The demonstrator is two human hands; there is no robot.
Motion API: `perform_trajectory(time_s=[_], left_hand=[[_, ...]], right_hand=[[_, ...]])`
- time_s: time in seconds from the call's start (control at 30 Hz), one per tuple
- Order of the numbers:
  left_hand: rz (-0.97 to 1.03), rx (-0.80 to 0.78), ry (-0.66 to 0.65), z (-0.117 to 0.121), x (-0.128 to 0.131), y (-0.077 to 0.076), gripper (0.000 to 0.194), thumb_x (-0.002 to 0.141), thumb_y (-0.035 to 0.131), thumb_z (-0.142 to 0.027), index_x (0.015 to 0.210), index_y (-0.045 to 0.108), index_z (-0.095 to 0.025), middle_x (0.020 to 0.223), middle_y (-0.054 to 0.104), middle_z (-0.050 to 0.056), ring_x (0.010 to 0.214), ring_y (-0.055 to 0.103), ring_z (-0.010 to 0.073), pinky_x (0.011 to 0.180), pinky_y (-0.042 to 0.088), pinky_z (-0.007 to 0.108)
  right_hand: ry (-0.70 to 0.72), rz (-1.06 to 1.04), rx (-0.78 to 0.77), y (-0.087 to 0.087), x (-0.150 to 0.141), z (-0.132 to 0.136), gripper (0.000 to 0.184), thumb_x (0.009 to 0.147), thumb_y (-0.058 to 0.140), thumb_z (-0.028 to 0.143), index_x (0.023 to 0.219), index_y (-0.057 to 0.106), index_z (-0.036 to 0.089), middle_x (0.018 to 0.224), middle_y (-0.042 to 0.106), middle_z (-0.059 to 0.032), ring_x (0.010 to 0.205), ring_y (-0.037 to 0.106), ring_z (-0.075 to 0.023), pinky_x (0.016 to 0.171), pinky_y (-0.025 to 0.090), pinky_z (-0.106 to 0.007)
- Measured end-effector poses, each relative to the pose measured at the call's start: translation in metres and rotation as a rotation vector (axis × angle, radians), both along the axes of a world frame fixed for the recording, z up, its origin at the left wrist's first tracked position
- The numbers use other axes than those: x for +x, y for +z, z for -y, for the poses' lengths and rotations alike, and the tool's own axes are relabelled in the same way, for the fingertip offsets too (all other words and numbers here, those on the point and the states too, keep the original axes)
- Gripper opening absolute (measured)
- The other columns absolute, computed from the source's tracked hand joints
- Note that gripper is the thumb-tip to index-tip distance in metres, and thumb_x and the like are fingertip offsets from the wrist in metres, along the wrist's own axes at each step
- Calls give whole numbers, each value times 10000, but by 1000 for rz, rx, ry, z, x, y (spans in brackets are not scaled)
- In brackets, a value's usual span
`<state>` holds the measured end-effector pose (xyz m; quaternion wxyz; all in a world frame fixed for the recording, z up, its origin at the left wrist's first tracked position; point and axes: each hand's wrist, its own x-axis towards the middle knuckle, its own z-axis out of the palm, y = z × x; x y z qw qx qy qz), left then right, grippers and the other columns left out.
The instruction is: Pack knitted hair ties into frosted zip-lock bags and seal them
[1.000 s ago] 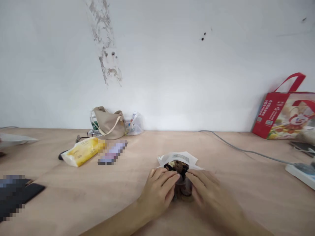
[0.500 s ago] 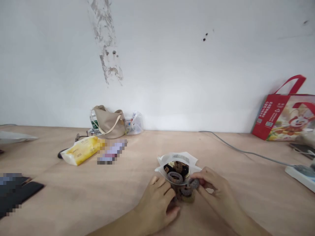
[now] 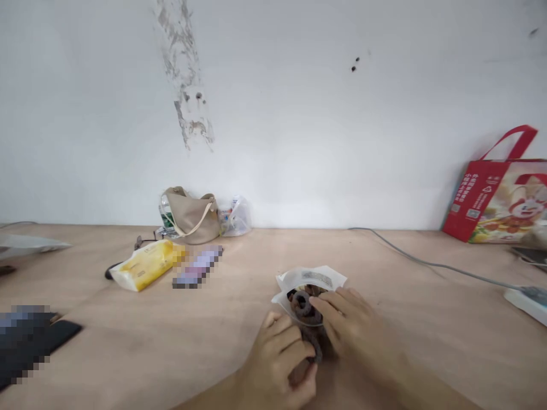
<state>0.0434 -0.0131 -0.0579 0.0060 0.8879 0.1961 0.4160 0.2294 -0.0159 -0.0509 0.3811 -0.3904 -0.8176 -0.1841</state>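
Observation:
A clear-fronted white bag [image 3: 284, 280] lies propped with its mouth towards me, with dark, brown and grey fabric hair ties inside. At its opening, my right hand [image 3: 363, 324] pinches the edge of a small grey hair tie [image 3: 301, 303]; the thumb is mostly hidden. Just in front of the bag, my left hand [image 3: 277, 353] is closed, its curled fingers on another grey hair tie [image 3: 317, 348]. More hair ties lie between the hands, partly covered by them.
A yellow tissue pack [image 3: 147, 265] and a blurred-out phone [image 3: 199, 267] lie to the left. Behind them stand a beige handbag [image 3: 192, 216] and a plastic bag [image 3: 237, 217]. At right are a red carrier bag [image 3: 482, 199], a grey cable [image 3: 421, 262] and a white power strip [image 3: 527, 307].
My right hand has moved left and over the bag's mouth, bringing a grey hair tie there from beside the bag. My left hand has shifted slightly right, onto a grey hair tie.

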Motion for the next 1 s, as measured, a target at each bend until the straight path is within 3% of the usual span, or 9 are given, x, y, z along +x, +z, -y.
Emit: perform_trajectory(time_s=[0.17, 0.3, 0.4, 0.5, 0.57, 0.77, 1.0], left_hand=[[120, -181, -155, -1, -2, 7, 116, 926, 438, -170, 902, 550, -191, 734, 558, 20, 721, 507, 172, 718, 370, 323], [64, -157, -217, -2, -3, 2, 171, 972, 375, -195, 928, 539, -189, 764, 568, 38, 740, 511, 179, 714, 392, 316], [49, -151, -160, -3, -3, 2, 159, 945, 411, -123, 1021, 535, -188, 856, 604, 56, 804, 535, 183, 747, 416, 309], [64, -115, -81, -4, -3, 5, 276, 884, 473, -57, 1128, 506, -183, 946, 626, 74, 879, 551, 194, 801, 427, 328], [50, -70, -72, -5, -3, 6, 296, 854, 478, -28, 1101, 520, -185, 935, 639, 70, 859, 554, 193, 788, 427, 334], [14, 72, -118, -7, -1, 2, 237, 809, 464, -24, 936, 570, -193, 853, 682, 43, 792, 556, 185, 713, 407, 328], [-185, 113, -14, 1, 5, 0, 176, 895, 504, -122, 1017, 611, -187, 989, 719, 21, 850, 578, 172, 753, 404, 316]], right_hand=[[323, -94, -170, 4, 13, 32, 422, 842, 410, 21, 1209, 519, 199, 1103, 655, -99, 981, 629, -156, 845, 500, -247], [447, -160, -213, 1, 13, 34, 264, 900, 438, 65, 1100, 539, 205, 950, 691, -67, 835, 662, -117, 745, 517, -178], [369, -127, -174, -7, 16, 26, 164, 937, 434, 100, 980, 556, 201, 838, 683, -35, 715, 643, -106, 667, 500, -172], [120, -64, 5, -15, 24, 12, 156, 961, 439, 154, 878, 557, 211, 754, 664, -9, 646, 609, -121, 641, 456, -218], [-4, -27, 92, -18, 29, 3, 174, 966, 449, 184, 836, 562, 208, 727, 652, -11, 639, 584, -137, 645, 425, -249], [-79, 55, 122, -15, 32, -12, 260, 948, 408, 112, 777, 588, 190, 807, 645, -54, 696, 503, -177, 655, 382, -294], [-157, 65, 120, -14, 33, -8, 259, 921, 396, 92, 900, 639, 180, 726, 557, -52, 655, 466, -183, 633, 371, -296]])
